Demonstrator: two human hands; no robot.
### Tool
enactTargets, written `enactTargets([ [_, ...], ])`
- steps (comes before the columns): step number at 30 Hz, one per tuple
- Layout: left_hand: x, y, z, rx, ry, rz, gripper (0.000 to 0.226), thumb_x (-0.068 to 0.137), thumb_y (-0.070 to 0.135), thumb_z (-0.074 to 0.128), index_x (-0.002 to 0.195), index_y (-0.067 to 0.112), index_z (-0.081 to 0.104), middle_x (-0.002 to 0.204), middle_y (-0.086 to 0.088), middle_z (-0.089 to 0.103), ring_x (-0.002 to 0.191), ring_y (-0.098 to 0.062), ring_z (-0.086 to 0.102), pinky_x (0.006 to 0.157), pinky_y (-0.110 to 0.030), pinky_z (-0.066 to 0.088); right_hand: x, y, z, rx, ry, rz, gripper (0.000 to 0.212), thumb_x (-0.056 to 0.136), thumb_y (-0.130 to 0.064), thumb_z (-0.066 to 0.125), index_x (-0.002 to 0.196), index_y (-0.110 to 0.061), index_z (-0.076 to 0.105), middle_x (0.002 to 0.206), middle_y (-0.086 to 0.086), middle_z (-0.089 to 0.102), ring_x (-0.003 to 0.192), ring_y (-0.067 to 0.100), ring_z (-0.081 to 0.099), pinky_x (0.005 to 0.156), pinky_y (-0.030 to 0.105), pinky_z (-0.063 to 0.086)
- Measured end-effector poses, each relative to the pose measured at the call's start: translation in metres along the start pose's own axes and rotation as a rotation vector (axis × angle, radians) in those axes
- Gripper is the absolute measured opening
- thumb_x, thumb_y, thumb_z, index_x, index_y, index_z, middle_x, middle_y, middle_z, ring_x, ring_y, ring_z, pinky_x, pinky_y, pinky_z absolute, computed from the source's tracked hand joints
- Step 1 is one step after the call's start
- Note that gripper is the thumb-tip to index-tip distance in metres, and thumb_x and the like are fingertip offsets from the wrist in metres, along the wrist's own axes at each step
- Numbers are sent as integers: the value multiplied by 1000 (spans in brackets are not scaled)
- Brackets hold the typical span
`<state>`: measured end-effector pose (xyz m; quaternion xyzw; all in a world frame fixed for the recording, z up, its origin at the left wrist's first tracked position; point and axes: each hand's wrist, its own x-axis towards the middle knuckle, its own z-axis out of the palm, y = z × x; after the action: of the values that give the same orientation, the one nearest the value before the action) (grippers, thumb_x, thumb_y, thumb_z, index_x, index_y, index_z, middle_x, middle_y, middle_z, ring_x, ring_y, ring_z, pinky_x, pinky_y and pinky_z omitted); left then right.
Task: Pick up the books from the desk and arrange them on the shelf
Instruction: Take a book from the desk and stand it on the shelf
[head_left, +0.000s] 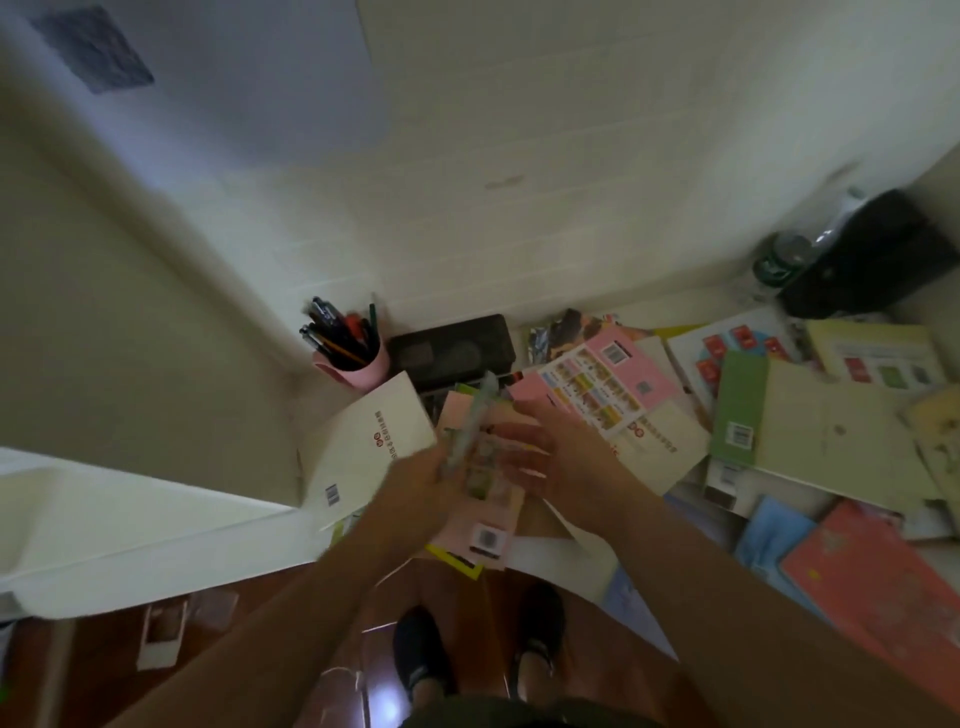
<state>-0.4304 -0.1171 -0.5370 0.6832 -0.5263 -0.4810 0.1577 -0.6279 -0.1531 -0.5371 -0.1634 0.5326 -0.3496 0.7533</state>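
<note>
Left hand (423, 480) gripping thin book (475, 439), right hand (563, 457) open alongside (blurry); square edges before lifting.

Pale panelled wall (519, 156) backs the white tabletop (545, 558); dark reddish wooden floor (249, 675) lies below, dimly lit.

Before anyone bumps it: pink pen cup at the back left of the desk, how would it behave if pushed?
The pink pen cup probably tips easily: pens stick up well above its rim, making it top-heavy. It looks light, likely plastic, so it may slide first. If it falls, pens would likely roll.
</note>
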Motion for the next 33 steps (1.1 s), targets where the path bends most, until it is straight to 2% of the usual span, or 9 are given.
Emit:
enactTargets([
  [4, 3, -1, -46, -975, -87, -247, 35, 96, 3, 56, 129, 9, 65, 121, -24, 73, 105, -40, 75, 84, -48, 63, -2, 9, 14, -393, 40, -104, 29, 100, -37, 70, 127, -30, 65, 111, 6, 75, 86, 20, 78, 79, 40, 62],
  [9, 2, -8, -42, -1139, -199, -311, 39, 96, 12, 58, 135, 9, 62, 128, -26, 70, 116, -46, 69, 98, -58, 57, -5, 24, 17, -102, -174, -37, 29, 101, -16, 69, 129, -19, 64, 122, 13, 76, 113, 39, 73, 100, 65, 54],
  [13, 3, -10, -28, -887, -116, -261, 27, 108, 26, 52, 123, 11, 68, 118, -17, 76, 107, -36, 75, 94, -52, 58, 0, 33, 3, -162, -105, -93, 40, 98, 0, 67, 132, -18, 61, 122, 12, 75, 115, 38, 72, 97, 64, 57],
  [15, 10, -25, -25, -491, -18, -112, 28, 110, 36, 50, 117, 22, 73, 117, -5, 78, 106, -26, 74, 94, -43, 56, 2, 35, -12, -250, -19, -165, 42, 98, 1, 68, 134, -19, 60, 119, 10, 76, 111, 35, 73, 90, 63, 60],
  [17, 22, -52, -27, 66, 170, 53, 25, 104, 40, 60, 123, 30, 72, 127, 4, 71, 117, -19, 66, 103, -38, 49, 1, 35, -31, -290, 85, -188, 39, 99, 3, 66, 134, -14, 60, 109, 9, 76, 85, 16, 77, 67, 39, 65],
  [20, 41, -97, -34, 512, 136, 26, 86, 87, 60, 72, 160, 31, 36, 167, -6, 30, 154, -33, 27, 123, -50, 27, -3, 43, -64, -296, 193, -136, 36, 99, 1, 66, 134, -10, 60, 106, 11, 72, 56, 7, 67, 51, 24, 54],
  [23, 46, -122, -40, 693, -28, -40, 120, 78, 72, 76, 165, 42, -2, 174, -1, -9, 158, -37, -1, 122, -58, 27, -5, 57, -84, -315, 197, -95, 38, 101, -3, 66, 136, -14, 58, 110, 14, 71, 60, 16, 64, 54, 29, 54],
  [28, 55, -122, -52, 800, 13, -21, 113, 80, 64, 78, 161, 54, 0, 172, 2, 0, 149, -37, 21, 113, -56, 42, -3, 78, -86, -281, 204, -65, 37, 99, -3, 68, 134, -16, 62, 114, 14, 74, 88, 37, 70, 67, 45, 61],
  [33, 55, -129, -55, 876, -47, 49, 97, 97, 58, 61, 164, 41, -7, 176, -6, 4, 155, -37, 26, 122, -53, 33, 3, 83, -77, -264, 188, -42, 37, 98, -1, 70, 132, -13, 63, 113, 17, 73, 86, 40, 66, 63, 43, 58],
])
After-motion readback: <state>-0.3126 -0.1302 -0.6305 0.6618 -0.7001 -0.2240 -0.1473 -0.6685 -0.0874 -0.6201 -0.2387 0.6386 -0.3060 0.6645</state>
